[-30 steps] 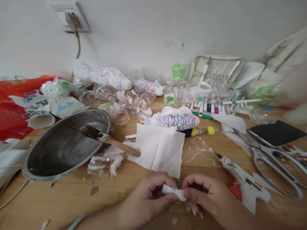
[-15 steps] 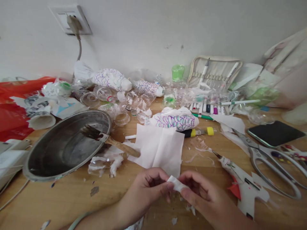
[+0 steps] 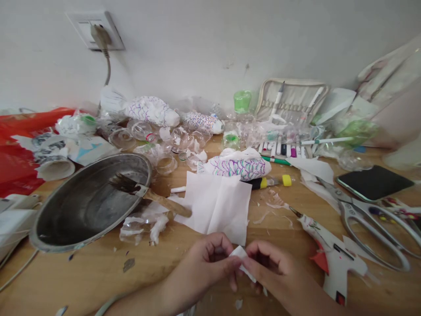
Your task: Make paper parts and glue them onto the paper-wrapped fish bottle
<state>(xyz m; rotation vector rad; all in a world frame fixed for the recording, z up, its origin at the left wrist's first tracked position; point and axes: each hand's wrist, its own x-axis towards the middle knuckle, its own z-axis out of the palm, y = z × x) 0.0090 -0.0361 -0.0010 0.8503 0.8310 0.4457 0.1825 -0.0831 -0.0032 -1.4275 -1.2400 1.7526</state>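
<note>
Between both hands is a small folded piece of white paper (image 3: 239, 253), low in the middle of the view. My left hand (image 3: 210, 261) pinches its left side between thumb and fingers. My right hand (image 3: 272, 267) grips the other side, its thumb pressed on the paper. Just beyond the hands lies a creased white paper sheet (image 3: 219, 204) flat on the table. Behind that sheet rests a white paper-covered fish (image 3: 238, 164) with purple and green scale marks. To the right of my right hand is a white hot glue gun (image 3: 332, 254) on its side.
At left stands a metal basin (image 3: 82, 210) with a wooden-handled brush (image 3: 164, 202) across its rim. Large scissors (image 3: 371, 228) and a phone (image 3: 375, 182) lie at right. Cut plastic bottles, markers (image 3: 283, 147) and two more fish (image 3: 151, 110) crowd the back by the wall.
The small paper has turned between my fingers, its right end now pointing more downward. My hands have drawn slightly closer together. The view has shifted a little.
</note>
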